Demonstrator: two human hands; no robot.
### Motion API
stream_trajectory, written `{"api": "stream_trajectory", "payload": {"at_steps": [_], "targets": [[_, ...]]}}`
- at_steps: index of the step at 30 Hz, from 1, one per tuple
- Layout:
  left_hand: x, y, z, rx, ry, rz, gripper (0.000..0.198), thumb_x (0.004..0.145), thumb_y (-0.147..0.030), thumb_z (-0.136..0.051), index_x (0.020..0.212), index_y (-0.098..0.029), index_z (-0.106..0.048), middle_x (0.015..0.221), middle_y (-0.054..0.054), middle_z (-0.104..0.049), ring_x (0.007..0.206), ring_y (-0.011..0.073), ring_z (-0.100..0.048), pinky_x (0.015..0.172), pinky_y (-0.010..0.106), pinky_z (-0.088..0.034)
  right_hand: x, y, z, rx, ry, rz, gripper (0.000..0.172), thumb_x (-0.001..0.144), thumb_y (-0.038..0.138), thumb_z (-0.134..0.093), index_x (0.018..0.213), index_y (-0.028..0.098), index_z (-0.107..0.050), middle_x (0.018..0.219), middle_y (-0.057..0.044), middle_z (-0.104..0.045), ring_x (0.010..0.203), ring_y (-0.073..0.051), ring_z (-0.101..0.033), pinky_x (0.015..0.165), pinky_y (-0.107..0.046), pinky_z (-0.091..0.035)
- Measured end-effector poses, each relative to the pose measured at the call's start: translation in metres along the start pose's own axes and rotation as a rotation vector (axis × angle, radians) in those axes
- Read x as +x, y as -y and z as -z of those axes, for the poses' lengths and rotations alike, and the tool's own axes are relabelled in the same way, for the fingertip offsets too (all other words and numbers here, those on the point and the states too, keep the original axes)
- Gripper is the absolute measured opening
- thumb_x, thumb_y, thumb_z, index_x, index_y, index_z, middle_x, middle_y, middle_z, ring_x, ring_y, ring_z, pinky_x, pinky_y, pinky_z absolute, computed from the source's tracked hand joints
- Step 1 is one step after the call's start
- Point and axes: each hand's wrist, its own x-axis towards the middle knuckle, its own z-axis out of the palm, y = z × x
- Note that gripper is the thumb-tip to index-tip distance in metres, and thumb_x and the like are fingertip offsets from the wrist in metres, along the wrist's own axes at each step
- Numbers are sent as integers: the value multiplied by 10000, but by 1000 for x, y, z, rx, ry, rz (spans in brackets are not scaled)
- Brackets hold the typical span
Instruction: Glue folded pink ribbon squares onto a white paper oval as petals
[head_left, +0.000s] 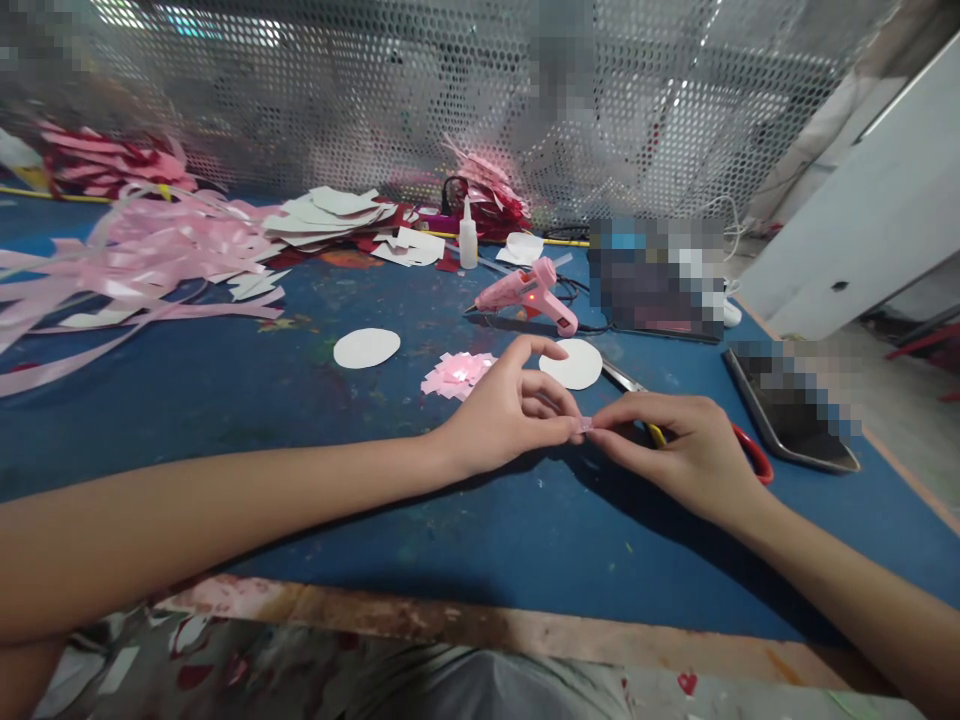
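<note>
Between the fingertips of both hands is a small piece of pale pink ribbon [586,425]. My left hand [521,405] pinches one end of it, with the index finger lifted and curved above. The other end sits between thumb and index finger of my right hand [679,445]. Partly behind my left wrist lies a pink ribbon flower [456,374]. A white paper disc [574,364] rests just beyond my left fingers, and another white oval disc [367,348] lies to the left. Scissors [752,455] with red and yellow on the handles are largely hidden under my right hand.
A pink glue gun [525,295] with a lit orange light lies beyond my hands, near a white bottle [468,240]. Pink ribbon strips [187,240] and cut white paper [330,215] are heaped back left. A dark phone-like slab [795,410] lies right. Perforated metal [375,100] stands behind.
</note>
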Motion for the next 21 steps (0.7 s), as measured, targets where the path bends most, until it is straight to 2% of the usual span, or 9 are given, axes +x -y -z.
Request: {"api": "stream_trajectory", "payload": {"at_steps": [6,12,21], "targets": [[-1,0,0,40,17,-29,488,705,-112,-655,1062,-209,-335,751,-24,-626,631,102,-643,606,221,-493,0,1,0,-8,1,-26,89,803,218,-588,746,221,-656,731,20,-686,635,-101,-595,580,-220,-442],[-3,1,2,241,23,-193,436,743,-149,-623,1076,-217,-351,843,11,-650,771,137,-650,662,248,-496,0,1,1,-15,-50,-35,64,791,230,-609,748,226,-657,710,30,-682,605,-91,-576,559,-210,-433],[-5,-1,2,364,8,-258,401,772,-151,-609,1074,-234,-359,813,-25,-676,717,117,-633,658,268,-507,1,1,2,-12,-37,0,72,796,207,-604,750,231,-653,707,34,-678,606,-90,-581,563,-213,-434]]}}
